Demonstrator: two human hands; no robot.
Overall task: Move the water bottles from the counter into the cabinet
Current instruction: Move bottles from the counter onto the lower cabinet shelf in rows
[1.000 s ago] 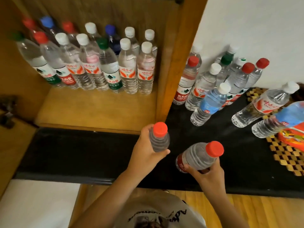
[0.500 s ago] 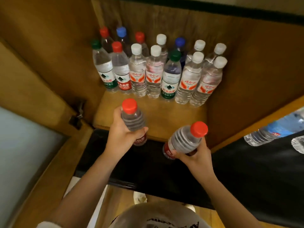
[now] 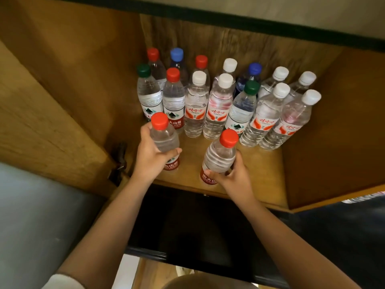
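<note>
Now two red-capped water bottles are held over the front of the cabinet shelf (image 3: 260,174). The left bottle (image 3: 164,138) is gripped by the left hand (image 3: 151,157), and the right bottle (image 3: 219,157), at 3 o'clock from it, by the right hand (image 3: 235,178). Standing bottles (image 3: 216,107) are lined up at 12 o'clock.

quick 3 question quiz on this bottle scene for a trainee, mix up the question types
1. True or false: each of the hands grips a red-capped bottle.
2. Which cap colour appears only twice among the bottles standing on the cabinet shelf? A) white B) green C) red
3. Fill in: the bottle in the right hand leans, while the one in the left hand is nearly ______.

Key
1. True: left bottle, right bottle.
2. B: green caps at and; blue also appears twice, but is not an option.
3. upright
</note>
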